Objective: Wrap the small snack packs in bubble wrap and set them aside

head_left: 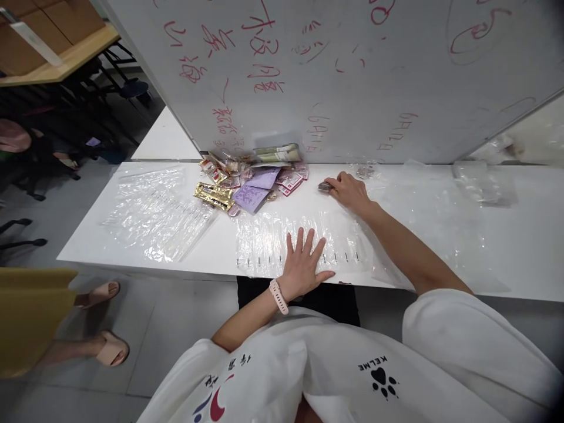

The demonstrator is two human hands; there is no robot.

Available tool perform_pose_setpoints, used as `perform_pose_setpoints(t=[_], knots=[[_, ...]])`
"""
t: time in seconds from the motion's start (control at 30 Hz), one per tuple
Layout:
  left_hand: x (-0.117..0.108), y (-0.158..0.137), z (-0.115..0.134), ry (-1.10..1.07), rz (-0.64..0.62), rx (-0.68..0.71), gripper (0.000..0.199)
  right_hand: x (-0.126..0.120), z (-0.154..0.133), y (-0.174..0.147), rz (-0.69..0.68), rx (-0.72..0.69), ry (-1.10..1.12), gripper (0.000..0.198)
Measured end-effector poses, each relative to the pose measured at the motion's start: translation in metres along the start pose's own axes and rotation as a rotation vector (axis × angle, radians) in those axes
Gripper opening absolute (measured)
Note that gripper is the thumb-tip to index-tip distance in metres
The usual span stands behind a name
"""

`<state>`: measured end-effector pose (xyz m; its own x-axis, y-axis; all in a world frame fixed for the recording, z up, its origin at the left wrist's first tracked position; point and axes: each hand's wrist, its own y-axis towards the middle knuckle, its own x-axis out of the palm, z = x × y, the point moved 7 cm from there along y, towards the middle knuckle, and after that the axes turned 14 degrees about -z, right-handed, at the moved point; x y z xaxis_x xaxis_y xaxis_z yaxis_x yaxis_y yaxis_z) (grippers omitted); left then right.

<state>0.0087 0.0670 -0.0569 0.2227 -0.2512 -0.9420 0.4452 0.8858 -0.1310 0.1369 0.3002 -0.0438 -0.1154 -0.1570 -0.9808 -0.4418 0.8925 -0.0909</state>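
My left hand (303,267) lies flat with fingers spread on a clear plastic sheet (259,241) made of narrow side-by-side sections with short black marks. A pale pink band (278,295) circles that wrist. Farther back to the right, my right hand (350,191) pinches a small dark packet (325,186) close to the tabletop. Left of it sits a pile of small packets, with purple packets (252,197), a gold packet (214,195), a red packet (214,171) and a long green packet (277,153) against the board.
A whiteboard (352,88) with red writing stands along the back of the white table (88,235). More clear plastic (154,211) lies at the left, and plastic bags (480,185) at the right. Someone in a yellow garment (35,317) and sandals stands at the lower left.
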Motion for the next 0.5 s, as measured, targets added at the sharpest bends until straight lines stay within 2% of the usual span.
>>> perform_pose_setpoints(t=[0.07,0.13,0.23,0.3,0.37,0.43,0.5], knots=[[0.0,0.004,-0.001,-0.055,-0.001,0.028,0.087,-0.016,0.011,-0.01,0.034,0.065,0.114,0.04],[-0.005,0.003,-0.004,-0.162,0.043,0.053,0.087,-0.039,0.008,-0.026,0.137,0.053,0.238,0.041],[-0.023,-0.012,-0.02,-0.449,0.292,-0.013,0.079,-0.06,-0.03,-0.065,0.236,-0.114,0.297,0.04],[-0.034,-0.031,-0.032,-0.587,0.504,-0.091,0.07,-0.05,-0.07,-0.093,0.199,-0.212,0.24,0.036],[-0.042,-0.047,-0.034,-0.579,0.631,-0.101,0.067,-0.023,-0.111,-0.116,0.121,-0.299,0.129,0.032],[-0.045,-0.054,-0.026,-0.477,0.625,-0.043,0.068,0.008,-0.141,-0.13,0.021,-0.383,0.019,0.03],[-0.039,-0.052,-0.018,-0.367,0.507,0.012,0.069,0.031,-0.154,-0.137,-0.059,-0.414,-0.023,0.032]])
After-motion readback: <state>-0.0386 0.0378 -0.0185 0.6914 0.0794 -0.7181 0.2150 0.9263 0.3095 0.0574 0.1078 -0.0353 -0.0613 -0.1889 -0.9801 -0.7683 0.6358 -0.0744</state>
